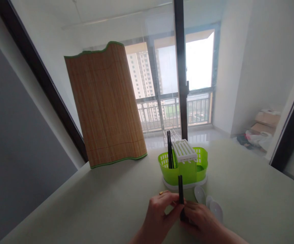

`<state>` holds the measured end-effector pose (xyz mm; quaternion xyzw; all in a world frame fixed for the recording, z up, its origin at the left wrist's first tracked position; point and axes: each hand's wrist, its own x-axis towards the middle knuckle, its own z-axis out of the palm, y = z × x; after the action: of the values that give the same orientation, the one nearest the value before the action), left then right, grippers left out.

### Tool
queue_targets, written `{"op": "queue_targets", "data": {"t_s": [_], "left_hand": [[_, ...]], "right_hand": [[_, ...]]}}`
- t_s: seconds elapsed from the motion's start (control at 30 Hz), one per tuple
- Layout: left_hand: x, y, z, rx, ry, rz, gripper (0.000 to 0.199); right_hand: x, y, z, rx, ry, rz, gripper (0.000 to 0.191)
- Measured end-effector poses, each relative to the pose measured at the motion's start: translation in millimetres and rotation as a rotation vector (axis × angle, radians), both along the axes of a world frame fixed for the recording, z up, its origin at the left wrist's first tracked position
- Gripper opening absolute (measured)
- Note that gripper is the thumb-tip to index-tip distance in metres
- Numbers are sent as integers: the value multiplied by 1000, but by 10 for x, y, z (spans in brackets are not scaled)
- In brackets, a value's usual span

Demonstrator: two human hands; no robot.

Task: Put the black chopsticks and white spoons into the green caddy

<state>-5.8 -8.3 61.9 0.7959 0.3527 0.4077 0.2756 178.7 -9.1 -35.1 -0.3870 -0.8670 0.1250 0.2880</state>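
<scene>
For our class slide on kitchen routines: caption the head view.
Both hands, left hand and right hand, hold black chopsticks upright before a green cutlery holder.

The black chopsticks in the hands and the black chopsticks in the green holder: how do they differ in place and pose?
The held chopsticks are gripped at their lower part by the left hand and right hand, in front of the green holder; the stored chopsticks stand free in its left compartment. The held chopsticks stand nearly upright, while the stored chopsticks lean a little. Both pairs are black and slim.
</scene>
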Motion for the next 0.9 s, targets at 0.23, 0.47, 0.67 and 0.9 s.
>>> {"op": "queue_targets", "data": {"t_s": [0.23,0.47,0.67,0.9], "left_hand": [[-231,479,770,149,-332,237,23],[-27,1357,770,95,-206,293,25],[85,1781,327,0,-40,350,19],[162,1881,175,-73,124,359,24]], "right_hand": [[95,-39,240,-8,54,-66,29],[98,-4,234,74,-67,-66,21],[116,12,229,102,-129,-65,19],[113,8,234,126,-191,-78,15]]}}
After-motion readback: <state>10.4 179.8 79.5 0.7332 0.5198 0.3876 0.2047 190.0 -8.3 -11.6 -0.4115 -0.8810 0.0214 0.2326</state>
